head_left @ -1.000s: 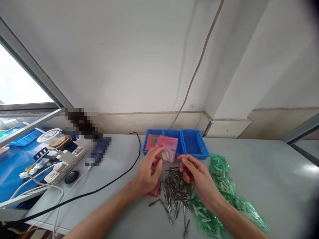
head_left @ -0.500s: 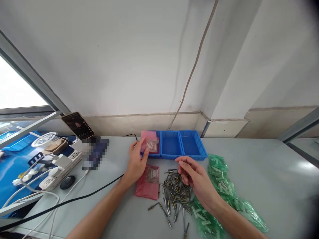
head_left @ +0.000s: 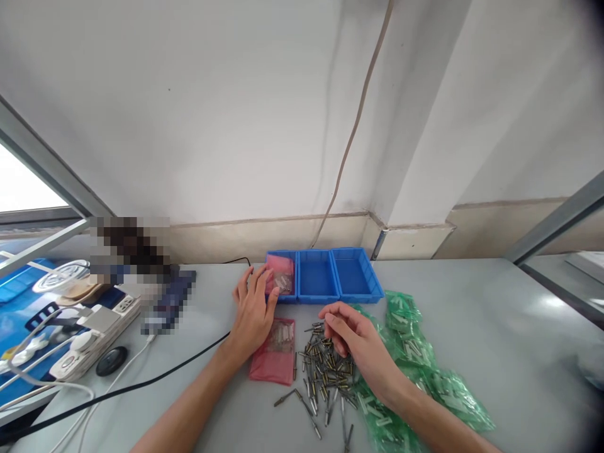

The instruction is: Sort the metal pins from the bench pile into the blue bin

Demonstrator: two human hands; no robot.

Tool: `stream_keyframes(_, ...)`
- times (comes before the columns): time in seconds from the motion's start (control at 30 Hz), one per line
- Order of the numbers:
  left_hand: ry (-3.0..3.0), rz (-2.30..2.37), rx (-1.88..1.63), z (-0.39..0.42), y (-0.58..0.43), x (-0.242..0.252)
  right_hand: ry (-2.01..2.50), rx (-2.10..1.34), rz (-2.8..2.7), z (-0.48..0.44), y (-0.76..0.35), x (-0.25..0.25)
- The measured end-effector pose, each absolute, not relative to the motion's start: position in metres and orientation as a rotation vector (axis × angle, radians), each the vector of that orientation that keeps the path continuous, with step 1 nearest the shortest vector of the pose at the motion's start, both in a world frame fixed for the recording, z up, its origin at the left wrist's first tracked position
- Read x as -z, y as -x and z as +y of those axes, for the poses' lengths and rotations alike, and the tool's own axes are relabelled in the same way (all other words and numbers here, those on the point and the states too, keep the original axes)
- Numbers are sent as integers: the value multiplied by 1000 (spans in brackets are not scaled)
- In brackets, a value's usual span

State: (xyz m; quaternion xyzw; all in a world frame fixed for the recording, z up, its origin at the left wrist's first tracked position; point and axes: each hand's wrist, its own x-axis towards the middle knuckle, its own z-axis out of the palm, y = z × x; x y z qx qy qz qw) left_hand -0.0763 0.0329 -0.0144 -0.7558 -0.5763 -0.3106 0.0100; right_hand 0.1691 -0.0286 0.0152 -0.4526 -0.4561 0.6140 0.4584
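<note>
Blue plastic tray (head_left: pixel 317 277) with three compartments, on a pale grey counter (head_left: pixel 472 327). One flat, pink translucent plastic packet (head_left: pixel 283 281) lies in the left compartment. The left hand (head_left: pixel 252 311), fingers spread, reaches to that compartment's left side; whether it touches the packet cannot be told. A second pink packet (head_left: pixel 272 366) lies on the counter beside its wrist. The right hand (head_left: pixel 352 336), loosely curled, thumb near forefinger, hangs over a heap of slim metal rivet-like pins (head_left: pixel 321 371); any pinched piece is hidden. Crinkled green plastic bags (head_left: pixel 413 346) lie rightward. Possible faults: a trailing left fingertip could drag the trayed packet askew; a low right wrist could scatter pins.
</note>
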Motion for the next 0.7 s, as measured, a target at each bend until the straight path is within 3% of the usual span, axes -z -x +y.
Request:
stream_keyframes(0.43,2376,-1650,871,36,81,12,1151,-1418,-1306,-30,-172,-14)
stream_keyframes(0.7,2443,-1635,795,38,83,16,1054,-878,-1970,-41,-172,-16)
